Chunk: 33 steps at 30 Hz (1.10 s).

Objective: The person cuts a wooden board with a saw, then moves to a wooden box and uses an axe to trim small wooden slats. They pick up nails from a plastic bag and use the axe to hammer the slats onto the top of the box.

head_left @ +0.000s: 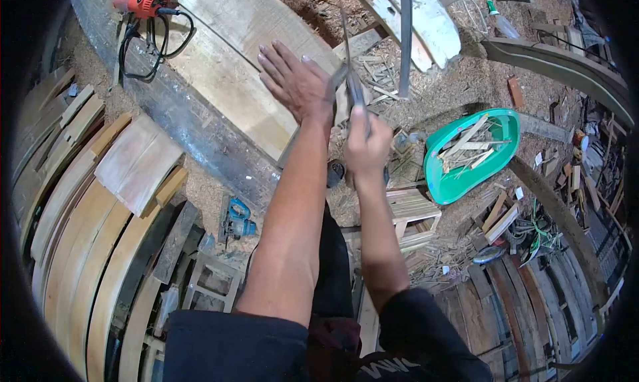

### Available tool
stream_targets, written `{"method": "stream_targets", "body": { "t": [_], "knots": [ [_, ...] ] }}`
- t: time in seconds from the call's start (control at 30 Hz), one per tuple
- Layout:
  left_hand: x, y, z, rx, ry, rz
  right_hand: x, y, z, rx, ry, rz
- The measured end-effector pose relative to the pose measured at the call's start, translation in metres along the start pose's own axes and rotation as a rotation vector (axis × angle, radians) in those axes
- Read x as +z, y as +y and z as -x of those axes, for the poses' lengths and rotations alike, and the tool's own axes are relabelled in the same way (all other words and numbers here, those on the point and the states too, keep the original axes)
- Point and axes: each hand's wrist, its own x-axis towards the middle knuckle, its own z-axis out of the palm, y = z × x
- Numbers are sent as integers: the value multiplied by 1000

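Observation:
My left hand [301,89] lies flat with fingers stretched on the wide pale wooden board [233,109], near its right edge. My right hand [368,145] is closed round the handle of a dark grey hand tool [355,85], just beyond the board's edge. A thin, long part of the tool points up and away from me, and motion smears it; I cannot tell its exact kind. A dark seam runs lengthwise along the board. On its far left end sits a red power tool [148,1] with a coiled black cord [160,54].
At right stands a green basin [436,182] of wood scraps. A blue power tool [239,219] rests below the bench's dark edge [200,132]. Curved planks [86,249] are stacked at left. Sawdust and offcuts cover the floor, with a slatted wooden piece [416,209] near my right forearm.

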Motion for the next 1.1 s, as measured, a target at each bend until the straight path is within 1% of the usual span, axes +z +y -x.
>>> {"method": "stream_targets", "body": {
  "t": [0.07,0.1,0.17,0.2,0.3,0.33,0.37,0.4,0.47,0.5,0.53,0.57,0.67,0.7,0.73,0.77,0.8,0.87,0.93,0.97,1.03,1.1],
  "knots": [
    [-1,3,1,-10,4,0,-13,-5,7,45,-38,-21],
    [-1,4,-5,-8,6,-14,-25,-6,26,101,-69,-33],
    [1,2,-1,-15,-13,-43,-56,-7,95,211,-94,-58],
    [2,4,-3,-19,-11,-34,-60,-13,105,244,-92,-84],
    [0,-3,3,-16,-26,-50,-44,3,74,116,-53,-43],
    [0,-2,2,-13,-23,-52,-28,18,48,55,-51,-8],
    [2,1,-2,-8,-15,-50,-10,13,22,33,-32,-17],
    [1,1,-1,-13,-16,-55,-11,9,21,64,-35,-34],
    [0,3,-1,-17,-24,-68,-12,3,23,133,-35,-68],
    [0,2,-1,-14,-21,-70,-29,8,51,168,-86,-154],
    [1,2,0,-14,-18,-67,-48,8,90,193,-94,-121],
    [3,2,-1,-16,-11,-65,-59,8,112,214,-104,-88],
    [2,0,-1,-12,-16,-60,-61,14,105,184,-77,-58],
    [2,2,-2,-15,-18,-62,-48,14,77,220,-84,-141],
    [3,3,-5,-17,-12,-62,-30,22,49,111,-68,-156],
    [2,2,-2,-23,-20,-69,-14,22,23,41,-34,-63],
    [0,0,2,-29,-26,-63,-6,11,6,49,-45,-25],
    [-2,5,-1,-33,-35,-34,-19,-3,18,34,-80,3],
    [1,3,2,-14,-25,-46,-45,-6,72,184,-94,-140],
    [1,1,3,-11,-27,-61,-58,-1,107,229,-80,-111],
    [4,2,-8,-9,-6,-73,-58,1,108,238,-68,-97],
    [2,1,-1,-9,-20,-83,-50,13,81,221,-57,-110]
  ]
}}
